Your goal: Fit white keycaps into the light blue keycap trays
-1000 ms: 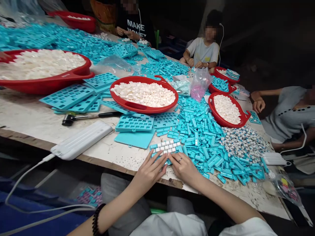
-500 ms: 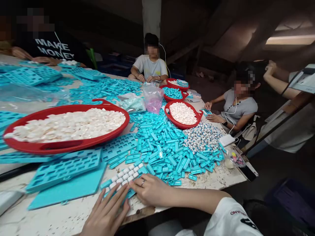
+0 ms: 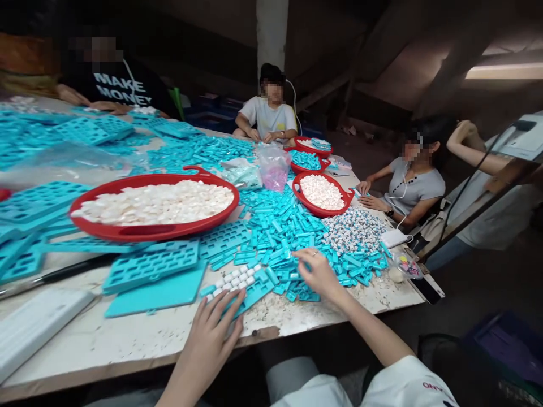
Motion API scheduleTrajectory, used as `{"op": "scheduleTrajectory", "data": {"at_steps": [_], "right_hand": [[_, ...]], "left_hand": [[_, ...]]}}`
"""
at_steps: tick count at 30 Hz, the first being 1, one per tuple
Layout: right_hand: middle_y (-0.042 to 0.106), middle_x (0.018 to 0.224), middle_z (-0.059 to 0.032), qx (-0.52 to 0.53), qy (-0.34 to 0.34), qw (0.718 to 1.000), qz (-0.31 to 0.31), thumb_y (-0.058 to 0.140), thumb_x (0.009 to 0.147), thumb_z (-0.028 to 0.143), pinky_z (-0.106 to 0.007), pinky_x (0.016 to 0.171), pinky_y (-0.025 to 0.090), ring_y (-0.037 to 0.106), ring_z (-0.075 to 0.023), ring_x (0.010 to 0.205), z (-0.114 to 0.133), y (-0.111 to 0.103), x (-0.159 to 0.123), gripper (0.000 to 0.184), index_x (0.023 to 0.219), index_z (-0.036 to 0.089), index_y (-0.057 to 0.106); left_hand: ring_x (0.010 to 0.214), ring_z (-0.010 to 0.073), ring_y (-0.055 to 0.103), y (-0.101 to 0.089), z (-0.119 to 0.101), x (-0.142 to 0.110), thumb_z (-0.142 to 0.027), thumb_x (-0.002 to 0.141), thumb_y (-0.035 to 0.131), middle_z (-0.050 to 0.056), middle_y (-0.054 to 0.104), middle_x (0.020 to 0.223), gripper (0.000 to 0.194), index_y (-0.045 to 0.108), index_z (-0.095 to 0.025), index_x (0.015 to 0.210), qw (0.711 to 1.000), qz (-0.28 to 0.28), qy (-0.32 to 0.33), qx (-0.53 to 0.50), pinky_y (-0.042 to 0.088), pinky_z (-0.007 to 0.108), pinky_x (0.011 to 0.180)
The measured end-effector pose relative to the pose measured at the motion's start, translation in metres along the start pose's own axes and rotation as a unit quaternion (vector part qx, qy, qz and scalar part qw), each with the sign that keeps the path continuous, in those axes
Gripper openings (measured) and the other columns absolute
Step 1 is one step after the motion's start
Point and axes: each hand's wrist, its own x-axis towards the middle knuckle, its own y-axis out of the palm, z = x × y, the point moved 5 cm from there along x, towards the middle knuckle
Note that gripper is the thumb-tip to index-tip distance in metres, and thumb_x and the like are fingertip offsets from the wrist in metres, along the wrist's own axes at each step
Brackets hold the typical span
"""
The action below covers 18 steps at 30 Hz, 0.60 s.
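Note:
My left hand (image 3: 207, 333) rests with spread fingers on a turquoise plastic mould (image 3: 254, 291) set with small white cubes (image 3: 233, 278). My right hand (image 3: 320, 274) reaches over a heap of loose turquoise plastic bars (image 3: 284, 237), its fingertips at the heap. Nothing is clearly held in it. A ring shows on one of its fingers. Beyond the heap lies a pile of small white-and-turquoise pieces (image 3: 354, 230).
A large red tray of white cubes (image 3: 148, 233) stands left of the heap, with a smaller one (image 3: 316, 212) beyond. Stacked turquoise moulds (image 3: 150, 264) lie on the worktable (image 3: 127, 339), whose near edge runs below my hands. Several co-workers sit around the far side.
My right hand has lifted off the mould and moved forward into the loose bars. The head view has swung right since the oldest frame, and the table now appears shifted left.

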Motion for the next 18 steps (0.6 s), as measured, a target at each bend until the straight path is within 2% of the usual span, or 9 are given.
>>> {"op": "scheduleTrajectory", "data": {"at_steps": [4, 8, 13, 18], "right_hand": [[0.072, 0.101, -0.0051, -0.089, 0.065, 0.991, -0.073, 0.047, 0.092, 0.019, -0.032, 0.091, 0.052, 0.067, -0.0193, 0.098, -0.052, -0.044, -0.004, 0.03, 0.106, 0.023, 0.073], [0.071, 0.101, -0.0111, -0.151, 0.107, 0.977, -0.109, 0.047, 0.091, 0.023, -0.039, 0.09, 0.05, 0.065, -0.0252, 0.096, -0.097, -0.073, -0.001, 0.03, 0.104, 0.017, 0.073], [0.067, 0.104, -0.0142, -0.206, 0.14, 0.961, -0.119, 0.05, 0.089, 0.028, -0.04, 0.088, 0.049, 0.062, -0.0273, 0.095, -0.134, -0.079, 0.016, 0.033, 0.109, 0.013, 0.071], [0.067, 0.106, -0.013, -0.24, 0.147, 0.953, -0.114, 0.046, 0.091, 0.026, -0.035, 0.083, 0.048, 0.062, -0.0241, 0.092, -0.147, -0.078, 0.029, 0.032, 0.109, 0.014, 0.07]], "left_hand": [[0.131, 0.0302, 0.052, -0.002, -0.001, 0.0, -0.026, 0.1, 0.046, 0.008, 0.06, 0.137, 0.054, 0.037, -0.029, 0.153, 0.999, 0.015, -0.026, -0.028, 0.03, 0.054, 0.117], [0.132, 0.0298, 0.052, -0.003, -0.001, -0.001, -0.026, 0.1, 0.047, 0.007, 0.06, 0.138, 0.052, 0.04, -0.03, 0.151, 0.998, 0.007, -0.036, -0.042, 0.032, 0.055, 0.117], [0.132, 0.0301, 0.053, -0.005, -0.003, -0.001, -0.024, 0.098, 0.05, 0.006, 0.061, 0.139, 0.057, 0.037, -0.029, 0.153, 0.999, -0.005, -0.019, -0.026, 0.037, 0.056, 0.115], [0.136, 0.0287, 0.051, -0.007, -0.006, -0.004, -0.022, 0.097, 0.05, 0.005, 0.06, 0.141, 0.062, 0.031, -0.026, 0.156, 1.0, -0.012, -0.014, -0.005, 0.038, 0.052, 0.116]]}}
